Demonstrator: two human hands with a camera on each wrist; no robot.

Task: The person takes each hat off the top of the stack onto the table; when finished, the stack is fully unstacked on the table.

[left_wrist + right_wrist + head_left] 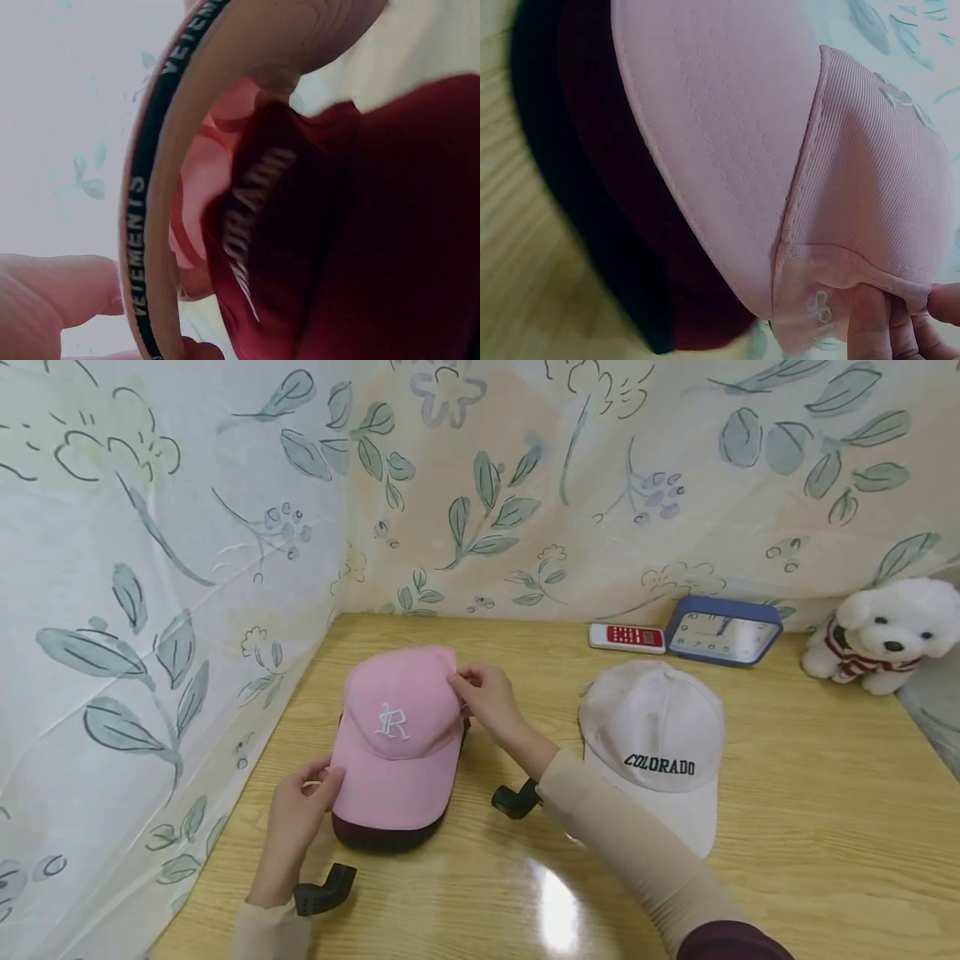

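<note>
Behind and at left: floral cloth (487,460), pale with grey-green leaves. In front: wood-grain tabletop (825,810). On the tabletop, right of centre: off-white cap (652,718), brim toward the near edge, partly behind the beige right sleeve (637,852). Left of centre: pink cap (405,702), brim also nearward, over a dark red cap (405,225) — brim of the latter visible beyond the pink one. At far right: white plush dog (903,618). Left-hand grip (296,802): clamped on the left edge of the pink cap, near the brim. Right-hand grip (491,702): clamped on the right rear edge of the pink cap — fabric between thumb and fingers. Close to the cloth: blue-framed clock (723,631). Just beside, at left: white-and-red handset (626,637). Smallest: black "COLORADO" lettering (660,765), on off-white; white "R" emblem (392,721), on pink.
</note>
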